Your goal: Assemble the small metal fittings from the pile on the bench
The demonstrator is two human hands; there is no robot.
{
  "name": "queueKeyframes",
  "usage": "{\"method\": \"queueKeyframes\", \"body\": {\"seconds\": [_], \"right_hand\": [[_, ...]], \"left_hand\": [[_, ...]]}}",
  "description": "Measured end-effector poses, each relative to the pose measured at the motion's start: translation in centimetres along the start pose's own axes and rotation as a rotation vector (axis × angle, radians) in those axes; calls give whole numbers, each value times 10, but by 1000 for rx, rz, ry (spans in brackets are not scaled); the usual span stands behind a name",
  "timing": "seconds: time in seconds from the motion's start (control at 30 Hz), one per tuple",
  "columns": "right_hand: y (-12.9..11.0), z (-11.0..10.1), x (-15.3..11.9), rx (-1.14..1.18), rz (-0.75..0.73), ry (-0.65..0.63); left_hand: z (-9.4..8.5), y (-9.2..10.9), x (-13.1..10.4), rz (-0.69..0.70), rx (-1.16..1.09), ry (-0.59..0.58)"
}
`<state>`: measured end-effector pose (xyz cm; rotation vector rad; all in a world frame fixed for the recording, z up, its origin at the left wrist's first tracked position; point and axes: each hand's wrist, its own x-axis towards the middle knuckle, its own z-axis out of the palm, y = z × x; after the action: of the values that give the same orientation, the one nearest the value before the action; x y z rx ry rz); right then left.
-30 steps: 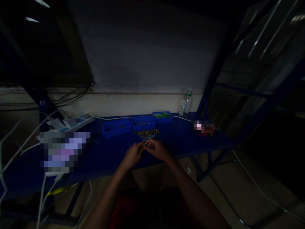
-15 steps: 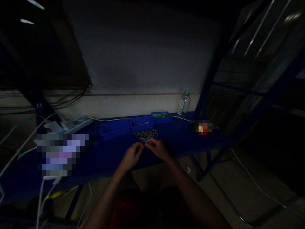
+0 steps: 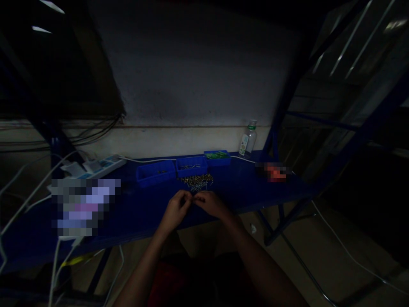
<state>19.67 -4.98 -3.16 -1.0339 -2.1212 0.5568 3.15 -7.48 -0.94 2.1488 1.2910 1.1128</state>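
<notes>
My left hand [image 3: 177, 209] and my right hand [image 3: 209, 202] meet fingertip to fingertip over the front of the blue table [image 3: 134, 213]. Both are closed in a pinch; whatever lies between the fingers is too small and dark to make out. Just beyond them is a heap of small brass-coloured metal pieces [image 3: 196, 179], with silver screw-like pins [image 3: 198, 186] spread along its near side. Behind the heap stands a blue bin [image 3: 191, 172] with some long thin metal pieces in it. A second blue bin [image 3: 156, 178] to its left holds a few small pieces.
A third blue bin [image 3: 217, 162] holds green items. Near the wall stands a clear bottle [image 3: 249, 138]. At left are a power strip [image 3: 105, 167] with white cables and a blurred-out object [image 3: 86, 209]; another blurred-out reddish object [image 3: 275, 172] lies at right.
My right hand has lowered slightly and its fingertips have come closer to the left hand's. The whole view has shifted a little.
</notes>
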Motion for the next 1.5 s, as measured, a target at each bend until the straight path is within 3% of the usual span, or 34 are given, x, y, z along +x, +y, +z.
{"method": "queueKeyframes", "body": {"seconds": [0.1,0.23,0.53,1.2,1.33,1.43,1.5], "right_hand": [[1,0,0,96,38,80],[1,-1,0,154,66,193],[-2,-1,-1,149,-7,148],[-7,-4,-2,48,64,202],[1,-3,2,-38,227,358],[10,0,5,-139,340,432],[12,1,6,-204,337,407]], "left_hand": [[0,-3,1,-36,17,29],[4,-6,3,-42,111,-70],[7,-11,5,-14,135,-132],[3,-8,3,-3,153,-130],[-14,-13,30,-27,336,-67],[-30,-17,74,-73,595,4],[-38,-17,104,-124,730,10]]}}
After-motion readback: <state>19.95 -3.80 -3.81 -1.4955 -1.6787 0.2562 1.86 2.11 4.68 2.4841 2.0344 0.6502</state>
